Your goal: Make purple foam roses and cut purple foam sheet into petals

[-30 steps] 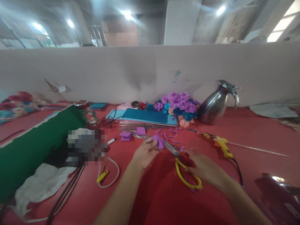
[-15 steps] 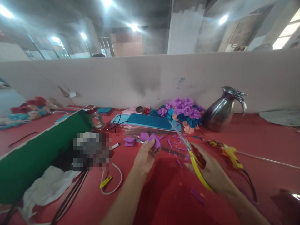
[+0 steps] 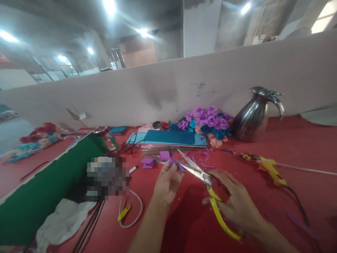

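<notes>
My left hand point(image 3: 168, 181) pinches a small folded piece of purple paper point(image 3: 181, 168) between thumb and fingers. In my right hand point(image 3: 237, 200) is a pair of scissors point(image 3: 196, 171) with yellow handles. Their blades are spread, and the lower one lies at the paper by my left fingertips; whether it is cutting I cannot tell. More purple paper squares point(image 3: 165, 155) rest just beyond my left hand. Thin purple offcuts point(image 3: 206, 154) are strewn past the scissors. Part of the held paper is hidden by my fingers.
Blue paper sheets point(image 3: 171, 136) lie at the back beside purple paper flowers point(image 3: 210, 117). A steel jug point(image 3: 251, 117) stands at the right, behind a yellow glue gun point(image 3: 273, 171). To the left are a glass jar point(image 3: 109, 140), a green board point(image 3: 52, 182) and a cable point(image 3: 140, 211).
The scissors have swung from pointing away, blades together, to spread blades at the purple paper. My right hand has opened its grip on the handles. The view has tilted.
</notes>
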{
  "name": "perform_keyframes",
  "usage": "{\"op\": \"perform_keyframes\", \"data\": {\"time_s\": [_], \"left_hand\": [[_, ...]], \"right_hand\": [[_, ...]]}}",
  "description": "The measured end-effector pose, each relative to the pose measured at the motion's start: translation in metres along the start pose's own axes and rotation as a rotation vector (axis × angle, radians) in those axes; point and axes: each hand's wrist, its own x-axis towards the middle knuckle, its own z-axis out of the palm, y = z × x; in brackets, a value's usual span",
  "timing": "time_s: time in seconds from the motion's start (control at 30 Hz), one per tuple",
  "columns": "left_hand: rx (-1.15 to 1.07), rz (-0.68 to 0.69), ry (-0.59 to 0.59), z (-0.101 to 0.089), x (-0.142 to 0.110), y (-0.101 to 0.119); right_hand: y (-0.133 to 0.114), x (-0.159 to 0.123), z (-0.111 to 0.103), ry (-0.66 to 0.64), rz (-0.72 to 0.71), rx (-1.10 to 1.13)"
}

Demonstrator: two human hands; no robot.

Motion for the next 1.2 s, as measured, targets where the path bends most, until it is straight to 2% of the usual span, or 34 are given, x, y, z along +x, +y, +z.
{"op": "perform_keyframes", "data": {"time_s": [0.4, 0.73, 0.9, 1.2], "left_hand": [[0.067, 0.0, 0.028, 0.0023, -0.0019, 0.0002], [0.049, -0.003, 0.077, 0.0023, -0.0018, 0.001], [0.079, -0.001, 0.052, 0.0006, -0.001, 0.0001], [0.043, -0.019, 0.079, -0.0006, -0.0002, -0.0005]], "right_hand": [[-0.0075, 0.0014, -0.0038, -0.068, -0.019, 0.11], [-0.0068, -0.0012, -0.0056, -0.087, -0.017, 0.074], [-0.0065, -0.0016, -0.0053, -0.098, 0.015, 0.084], [-0.0046, -0.0047, -0.0025, -0.112, 0.032, 0.101]]}}
